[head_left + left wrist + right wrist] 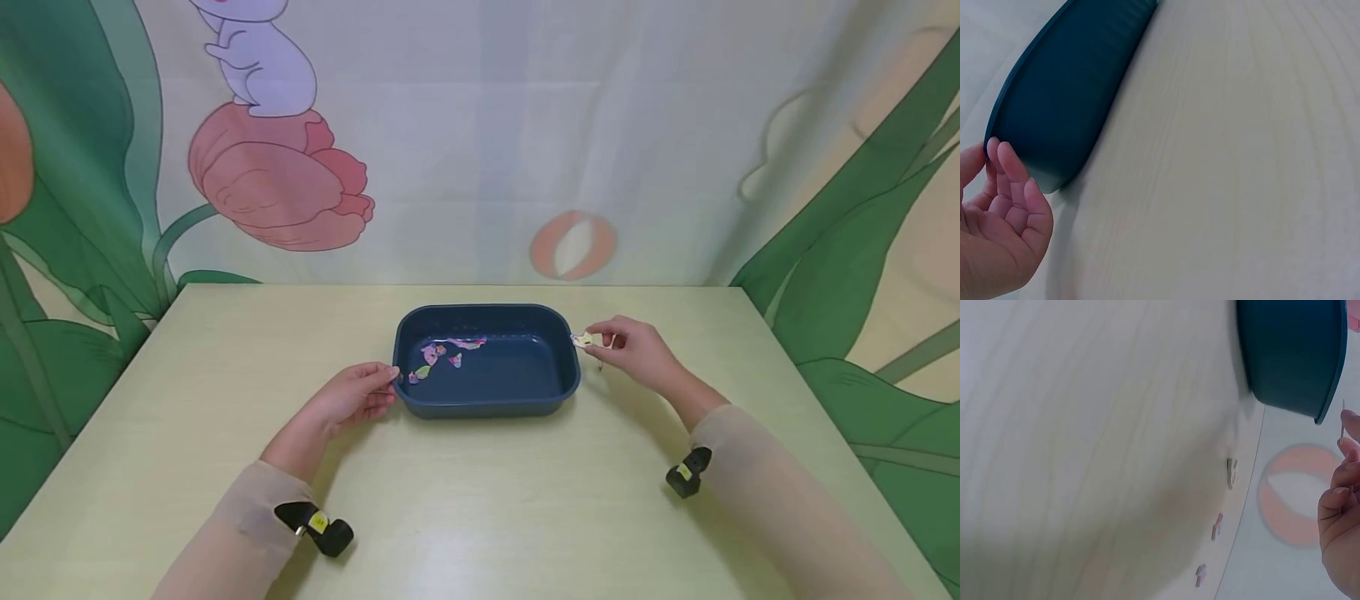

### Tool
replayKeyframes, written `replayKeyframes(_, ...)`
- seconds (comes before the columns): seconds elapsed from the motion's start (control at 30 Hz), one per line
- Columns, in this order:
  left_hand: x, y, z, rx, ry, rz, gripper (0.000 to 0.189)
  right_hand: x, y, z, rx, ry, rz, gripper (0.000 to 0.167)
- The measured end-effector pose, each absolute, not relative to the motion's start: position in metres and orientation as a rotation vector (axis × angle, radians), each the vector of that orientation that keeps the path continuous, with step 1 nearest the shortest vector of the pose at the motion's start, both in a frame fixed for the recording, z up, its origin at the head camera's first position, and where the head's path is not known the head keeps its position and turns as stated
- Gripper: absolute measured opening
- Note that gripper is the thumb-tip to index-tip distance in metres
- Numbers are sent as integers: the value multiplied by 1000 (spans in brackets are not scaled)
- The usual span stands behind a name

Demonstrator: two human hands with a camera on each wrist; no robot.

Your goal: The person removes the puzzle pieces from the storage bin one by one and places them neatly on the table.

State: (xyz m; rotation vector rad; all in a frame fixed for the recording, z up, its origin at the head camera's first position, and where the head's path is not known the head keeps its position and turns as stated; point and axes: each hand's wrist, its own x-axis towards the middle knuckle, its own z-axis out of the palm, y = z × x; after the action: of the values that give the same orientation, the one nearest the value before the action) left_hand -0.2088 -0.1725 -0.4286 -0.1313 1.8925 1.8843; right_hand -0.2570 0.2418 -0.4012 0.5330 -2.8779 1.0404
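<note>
A dark blue rectangular basin stands on the table. At its left end my left hand pinches the rim between thumb and fingers; the left wrist view shows this hand from below. My right hand pinches a thin, flat, pale yellow cut-out piece just outside the basin's right rim. Seen edge-on in the right wrist view, the piece is a narrow strip above the rim. Several small colourful cut-out pieces lie on the basin's left floor, mostly pink and purple.
Several small pieces lie on the table near its far edge, by the right hand; the head view mostly hides them behind that hand. A printed curtain hangs directly behind the table. Black cameras sit on both sleeves.
</note>
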Motion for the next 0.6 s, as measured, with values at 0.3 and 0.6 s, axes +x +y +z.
replayKeyframes(0.3, -210, -172, -430, -132, 1900, 1892, 25, -256, 261, -403, 430, -2911, 987, 34)
replayKeyframes(0.6, -208, -172, -432, -120, 1891, 1896, 23, -253, 286, -404, 303, -2978, 957, 36)
